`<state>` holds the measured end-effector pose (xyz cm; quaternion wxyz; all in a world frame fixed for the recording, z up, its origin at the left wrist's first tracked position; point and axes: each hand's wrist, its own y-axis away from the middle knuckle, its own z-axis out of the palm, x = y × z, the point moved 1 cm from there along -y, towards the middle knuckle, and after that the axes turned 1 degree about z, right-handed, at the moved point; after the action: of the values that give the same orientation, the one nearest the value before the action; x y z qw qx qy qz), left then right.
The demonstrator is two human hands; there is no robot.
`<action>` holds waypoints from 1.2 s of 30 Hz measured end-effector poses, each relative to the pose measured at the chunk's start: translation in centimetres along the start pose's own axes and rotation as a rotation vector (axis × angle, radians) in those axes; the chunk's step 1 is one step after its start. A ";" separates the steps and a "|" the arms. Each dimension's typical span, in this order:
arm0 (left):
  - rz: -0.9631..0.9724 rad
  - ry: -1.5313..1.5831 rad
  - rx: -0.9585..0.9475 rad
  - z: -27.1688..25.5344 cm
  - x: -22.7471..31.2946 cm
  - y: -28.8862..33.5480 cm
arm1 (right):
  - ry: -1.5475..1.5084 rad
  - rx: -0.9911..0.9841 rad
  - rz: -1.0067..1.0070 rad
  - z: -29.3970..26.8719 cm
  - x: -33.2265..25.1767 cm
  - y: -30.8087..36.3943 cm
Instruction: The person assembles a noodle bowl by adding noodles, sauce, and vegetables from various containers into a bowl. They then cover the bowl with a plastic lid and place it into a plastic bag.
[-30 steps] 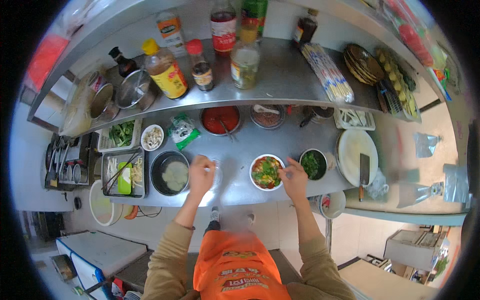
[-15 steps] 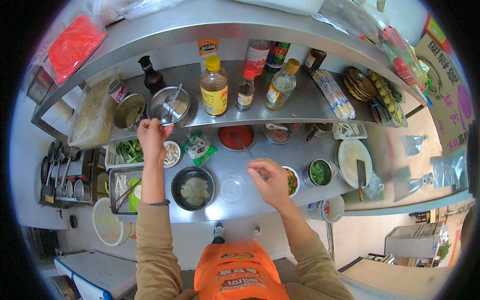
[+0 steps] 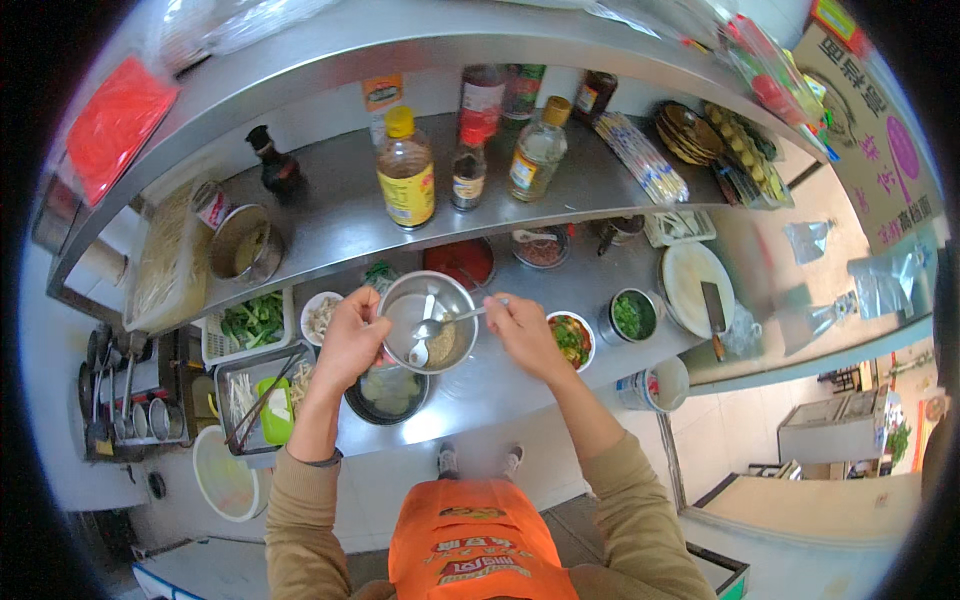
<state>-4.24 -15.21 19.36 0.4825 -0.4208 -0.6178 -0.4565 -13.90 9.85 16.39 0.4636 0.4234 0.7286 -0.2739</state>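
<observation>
A metal bowl (image 3: 397,300) hangs over the counter, its rim gripped by my left hand (image 3: 348,342). Inside lie pale grains (image 3: 445,347) and a white spoon (image 3: 419,353). My right hand (image 3: 523,338) pinches the handle of a metal spoon (image 3: 428,328), whose head is in the bowl above the grains. Underneath, a dark pan (image 3: 412,408) holds something pale and translucent in liquid; the metal bowl and my left hand partly hide it. To the right of my right hand stands a white bowl (image 3: 571,340) of red and green chopped food.
The upper shelf (image 3: 330,165) carries sauce bottles (image 3: 407,180) and a metal pot (image 3: 246,245). Greens (image 3: 252,320) and a tray (image 3: 240,385) with chopsticks are at left. A pot of chopped greens (image 3: 630,315) and a cleaver (image 3: 713,310) on a round board (image 3: 690,275) lie right.
The metal bowl has come off the shelf, down and toward me, in my left hand. My right hand has moved up and taken hold of the metal spoon. The view has shifted slightly.
</observation>
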 end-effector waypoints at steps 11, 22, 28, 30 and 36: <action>0.197 -0.368 -0.250 13.1 -1.0 -4.6 | 0.155 0.095 -0.090 -8.2 9.2 5.7; 0.279 -0.409 -0.107 22.2 -5.1 -8.9 | -0.700 0.446 0.387 -14.6 20.4 10.1; 0.238 -0.342 0.009 20.0 -7.7 -10.9 | -0.295 0.498 0.406 -16.9 21.9 13.0; 0.268 -0.401 0.028 19.5 -8.3 -11.4 | -0.067 0.541 0.262 -16.6 21.9 12.9; 0.214 -0.383 0.019 18.8 -8.7 -11.2 | 0.072 0.671 0.210 -17.1 21.3 12.9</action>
<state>-17.44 -0.22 6.85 0.4058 -0.5585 -0.6543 -0.3086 -14.75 37.44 4.14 0.2982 0.6340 0.5665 -0.4338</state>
